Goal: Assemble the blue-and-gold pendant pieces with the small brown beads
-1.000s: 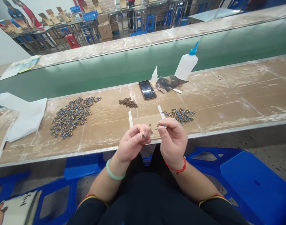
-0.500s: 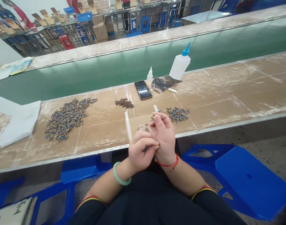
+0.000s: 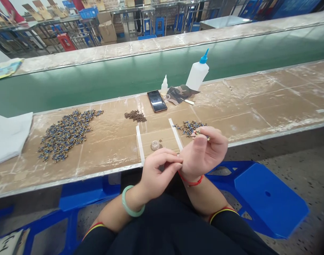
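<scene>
Toward the rightmost pile [image 3: 188, 128], the right hand [image 3: 206, 153] moved.

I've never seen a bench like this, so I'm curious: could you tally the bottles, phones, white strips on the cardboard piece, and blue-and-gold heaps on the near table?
Bottles: 2
Phones: 1
White strips: 2
Blue-and-gold heaps: 2
Total: 7
</scene>
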`<state>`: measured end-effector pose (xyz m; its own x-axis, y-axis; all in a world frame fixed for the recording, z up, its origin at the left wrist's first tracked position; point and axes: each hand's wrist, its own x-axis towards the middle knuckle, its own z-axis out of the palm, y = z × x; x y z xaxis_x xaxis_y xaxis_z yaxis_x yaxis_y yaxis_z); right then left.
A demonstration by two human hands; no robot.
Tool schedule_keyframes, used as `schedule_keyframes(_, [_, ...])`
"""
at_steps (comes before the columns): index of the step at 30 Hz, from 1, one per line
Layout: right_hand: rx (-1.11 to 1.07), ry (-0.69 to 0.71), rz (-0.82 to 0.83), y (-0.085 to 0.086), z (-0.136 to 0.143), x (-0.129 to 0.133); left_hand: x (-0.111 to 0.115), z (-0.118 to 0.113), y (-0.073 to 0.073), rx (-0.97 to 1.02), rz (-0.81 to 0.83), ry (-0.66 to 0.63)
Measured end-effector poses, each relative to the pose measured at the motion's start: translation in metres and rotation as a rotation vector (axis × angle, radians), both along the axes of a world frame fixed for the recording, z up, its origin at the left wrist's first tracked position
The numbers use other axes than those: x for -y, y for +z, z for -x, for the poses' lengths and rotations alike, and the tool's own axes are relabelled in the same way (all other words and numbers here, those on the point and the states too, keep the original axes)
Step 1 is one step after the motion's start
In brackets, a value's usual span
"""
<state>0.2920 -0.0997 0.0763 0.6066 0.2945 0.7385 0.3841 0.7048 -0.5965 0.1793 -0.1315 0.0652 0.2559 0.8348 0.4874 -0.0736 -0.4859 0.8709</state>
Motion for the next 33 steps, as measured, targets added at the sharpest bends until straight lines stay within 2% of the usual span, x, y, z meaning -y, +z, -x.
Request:
schedule_keyframes(6, [-0.130,0.109,0.145,-0.002,0.005,0.012,-0.023,0.013,0.007,-0.056,0.070,-0.288])
schedule_keyframes(9, [-0.180,0.195,0.168,-0.006,0.007,0.016,-0.029,0.017,0.014,-0.121,0.038,-0.362])
schedule_keyframes(13, [-0.282,0.317,0.222,-0.010,0.008,0.018,-0.033,0.017,0.016,-0.181,-0.022,-0.343])
schedule_keyframes(18, [-0.404,0.452,0.368,-0.009,0.012,0.016,-0.035,0.011,0.001,-0.026,-0.040,-0.373])
schedule_keyframes(23, [-0.438,0.408,0.449,-0.008,0.014,0.011,-0.034,0.008,-0.008,0.021,0.005,-0.318])
schedule_keyframes(29, [-0.377,0.413,0.416,-0.012,0.012,0.011,-0.041,0.015,-0.012,0.076,0.217,-0.495])
schedule_keyframes(31, [-0.370,0.397,0.414,-0.015,0.011,0.011,-0.038,0.014,-0.015,0.068,0.248,-0.469])
schedule_keyframes(33, [-0.398,0.365,0.413,-0.018,0.010,0.009,-0.031,0.009,-0.019,0.070,0.267,-0.388])
